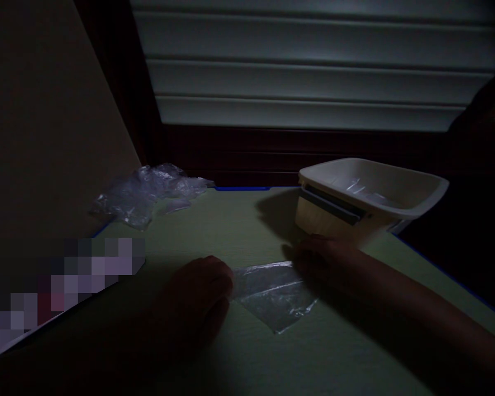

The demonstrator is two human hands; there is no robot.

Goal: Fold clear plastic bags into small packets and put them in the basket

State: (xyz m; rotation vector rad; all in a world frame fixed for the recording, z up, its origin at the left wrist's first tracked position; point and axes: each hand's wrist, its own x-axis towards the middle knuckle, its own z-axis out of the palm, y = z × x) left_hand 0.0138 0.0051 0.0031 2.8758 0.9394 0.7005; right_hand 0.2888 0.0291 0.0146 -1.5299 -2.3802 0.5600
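A clear plastic bag [274, 294] lies nearly flat on the light green tabletop [239, 231], with a crease running across it. At its left corner my left hand [204, 294] is closed, the fingers curled together against the bag's edge. My right hand [324, 256] is at the bag's upper right corner, its fingers curled in and partly lost in dark shadow; whether it pinches the film is hard to see.
A crumpled heap of clear plastic [148, 190] lies at the back left. A cream bin [421, 209] with clear pieces inside stands at the back right. A pixelated flat item [91, 280] is at the left edge. Behind are white slats [305, 82].
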